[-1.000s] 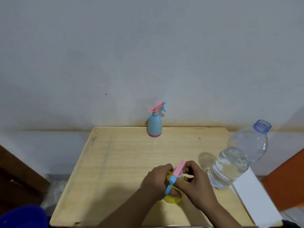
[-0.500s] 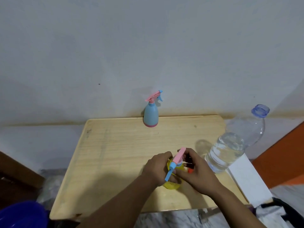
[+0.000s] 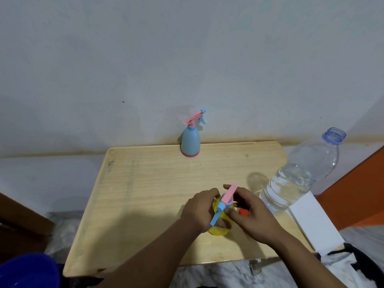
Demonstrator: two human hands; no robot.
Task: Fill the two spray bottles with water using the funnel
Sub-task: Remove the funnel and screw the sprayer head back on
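Observation:
A yellow spray bottle (image 3: pixel 218 230) stands near the front of the wooden table (image 3: pixel 158 183). My left hand (image 3: pixel 199 212) grips its body. My right hand (image 3: pixel 252 215) holds its pink and blue spray head (image 3: pixel 225 201) at the neck. A small orange thing (image 3: pixel 243 212), perhaps the funnel, shows under my right fingers; most of it is hidden. A blue spray bottle (image 3: pixel 190 143) with a pink head stands upright at the table's far edge. An uncapped clear water bottle (image 3: pixel 299 179), about half full, stands at the right edge.
A white box (image 3: pixel 313 221) lies beside the table on the right, with an orange surface (image 3: pixel 357 188) beyond it. A blue tub (image 3: pixel 27 271) sits at the lower left. The wall runs close behind the table.
The view has shifted, so the table and bottles sit higher in the picture. My hands stay on the yellow bottle and its head, and the orange thing has come into sight.

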